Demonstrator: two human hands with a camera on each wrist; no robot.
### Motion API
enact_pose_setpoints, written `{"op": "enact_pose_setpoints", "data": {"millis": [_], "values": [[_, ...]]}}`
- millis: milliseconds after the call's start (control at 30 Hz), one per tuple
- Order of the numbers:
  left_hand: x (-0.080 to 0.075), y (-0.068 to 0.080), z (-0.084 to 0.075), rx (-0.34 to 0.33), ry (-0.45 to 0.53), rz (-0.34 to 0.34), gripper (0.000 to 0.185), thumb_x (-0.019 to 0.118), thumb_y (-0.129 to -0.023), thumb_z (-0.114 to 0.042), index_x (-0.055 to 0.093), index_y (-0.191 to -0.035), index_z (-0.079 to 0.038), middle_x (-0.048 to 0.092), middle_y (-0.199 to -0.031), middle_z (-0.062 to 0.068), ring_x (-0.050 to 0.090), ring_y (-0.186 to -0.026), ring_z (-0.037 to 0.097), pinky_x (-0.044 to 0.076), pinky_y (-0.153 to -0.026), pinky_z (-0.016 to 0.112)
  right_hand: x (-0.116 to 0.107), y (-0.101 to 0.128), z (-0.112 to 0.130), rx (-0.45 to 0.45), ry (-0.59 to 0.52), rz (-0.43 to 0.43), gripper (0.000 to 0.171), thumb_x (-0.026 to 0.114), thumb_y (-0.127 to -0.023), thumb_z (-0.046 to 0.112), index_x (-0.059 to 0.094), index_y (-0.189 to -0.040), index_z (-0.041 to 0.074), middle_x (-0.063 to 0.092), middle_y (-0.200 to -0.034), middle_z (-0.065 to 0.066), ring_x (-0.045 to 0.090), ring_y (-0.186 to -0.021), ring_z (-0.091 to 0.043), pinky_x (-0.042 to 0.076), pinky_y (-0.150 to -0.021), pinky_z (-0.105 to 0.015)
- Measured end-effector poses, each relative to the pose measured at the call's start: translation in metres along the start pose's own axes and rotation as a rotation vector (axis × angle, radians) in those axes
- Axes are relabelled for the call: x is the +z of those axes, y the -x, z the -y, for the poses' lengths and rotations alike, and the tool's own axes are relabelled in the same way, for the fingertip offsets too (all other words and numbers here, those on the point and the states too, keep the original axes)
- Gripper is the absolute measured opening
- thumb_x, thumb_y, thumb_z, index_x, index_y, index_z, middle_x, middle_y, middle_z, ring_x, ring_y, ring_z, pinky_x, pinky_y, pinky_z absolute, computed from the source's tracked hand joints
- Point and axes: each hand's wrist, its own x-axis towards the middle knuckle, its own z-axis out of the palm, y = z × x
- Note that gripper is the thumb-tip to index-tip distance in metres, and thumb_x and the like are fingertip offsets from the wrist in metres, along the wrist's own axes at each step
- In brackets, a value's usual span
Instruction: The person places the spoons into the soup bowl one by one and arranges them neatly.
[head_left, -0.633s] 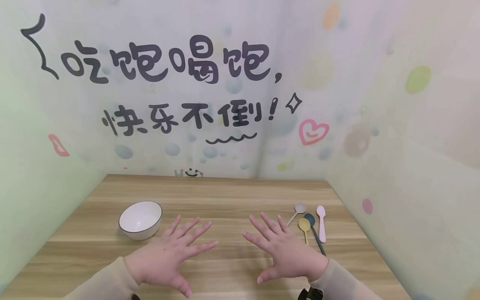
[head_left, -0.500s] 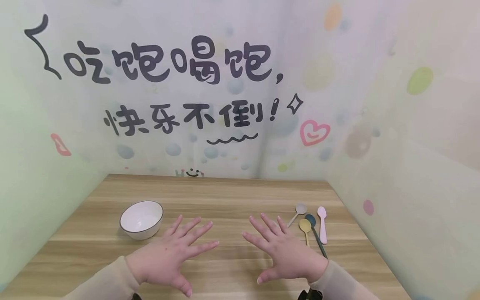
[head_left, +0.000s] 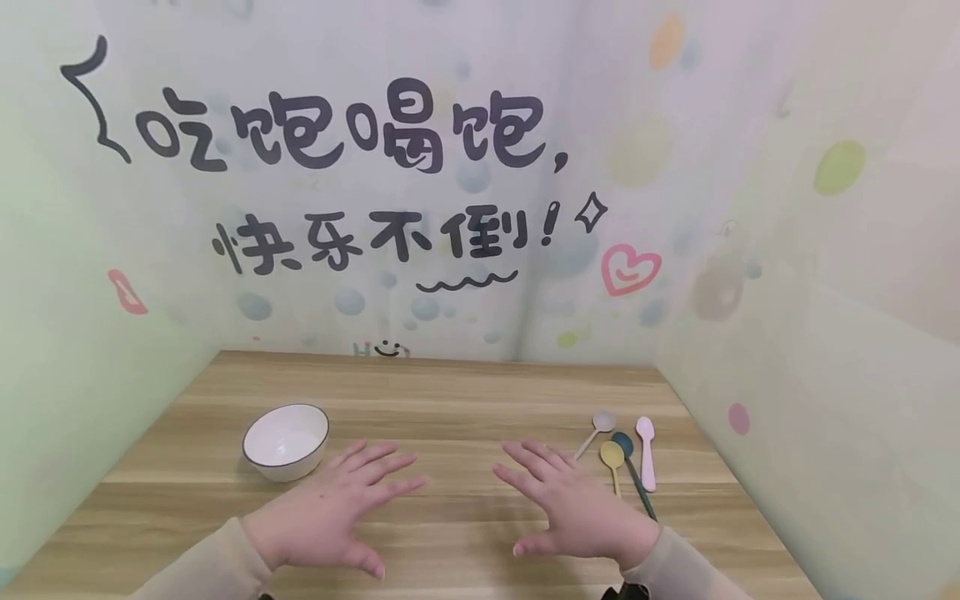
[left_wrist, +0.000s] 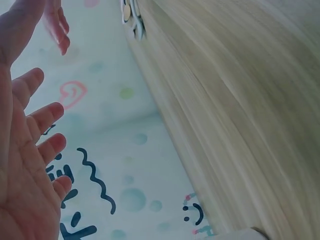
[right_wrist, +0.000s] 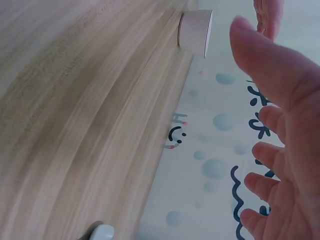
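My left hand hovers over the table with its fingers spread and holds nothing. Just beyond it on the left stands a white bowl with a dark rim. Held apart from it, my right hand is likewise spread and without any object. Close by its far side lie a grey spoon, a yellow spoon, a dark blue spoon and a pink spoon. Both palms show in the wrist views, the left palm with bare fingers. The grey spoon's handle end is partly hidden behind the right hand.
The wood-grain table ends at a back wall printed with dark writing, a pink heart and coloured dots. Side walls enclose it on the left and right.
The fingers of both hands have drawn a little closer together and bent slightly. The head view has tipped slightly; bowl and spoons lie as before.
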Motion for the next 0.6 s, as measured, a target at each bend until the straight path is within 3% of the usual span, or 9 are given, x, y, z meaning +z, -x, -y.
{"op": "enact_pose_setpoints", "data": {"millis": [167,367,600], "values": [[0.006,0.006,0.003,-0.095,0.05,-0.048,0.09,0.073,-0.066,-0.066,0.05,-0.14,-0.022,0.049,-0.14,-0.004,0.044,-0.129,0.022,0.037,-0.101,0.049,0.009,0.004,-0.002,0.047,-0.035,-0.103,0.075,0.074,-0.08,0.049,0.048,-0.141,0.013,0.046,-0.144,-0.006,0.047,-0.128,-0.027,0.04,-0.105,-0.049],[0.015,0.014,0.008,-0.3,0.148,-0.104,0.077,0.08,-0.069,-0.053,0.055,-0.134,-0.02,0.055,-0.131,-0.007,0.05,-0.121,0.021,0.034,-0.1,0.048,0.021,0.01,-0.005,0.153,-0.08,-0.156,0.061,0.073,-0.084,0.041,0.055,-0.135,0.012,0.057,-0.132,-0.002,0.053,-0.122,-0.028,0.045,-0.101,-0.047],[0.028,0.028,0.025,-0.495,0.172,-0.26,0.066,0.082,-0.072,-0.043,0.06,-0.126,-0.012,0.062,-0.121,0.003,0.053,-0.115,0.029,0.034,-0.093,0.052,0.031,0.015,-0.007,0.243,-0.107,-0.187,0.053,0.075,-0.084,0.035,0.06,-0.129,0.012,0.06,-0.125,0.001,0.056,-0.119,-0.025,0.048,-0.098,-0.045]]}}
